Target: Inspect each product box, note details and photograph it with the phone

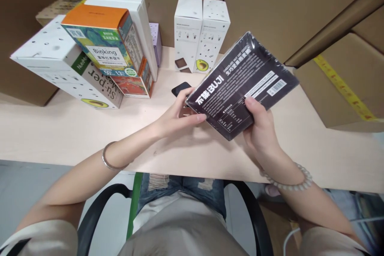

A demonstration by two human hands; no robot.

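Silver bangle [105,161] on left wrist, beaded bracelet [301,186] on right, ripped blue jeans [175,183], pale top [183,230], perhaps beige.

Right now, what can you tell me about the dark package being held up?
The dark package is a flat box with white print, a barcode and a table of small text. Its glossy, creased surface looks like clear wrap. It is tilted above the table, gripped by the left hand at its lower-left corner and the right hand along its lower-right edge.
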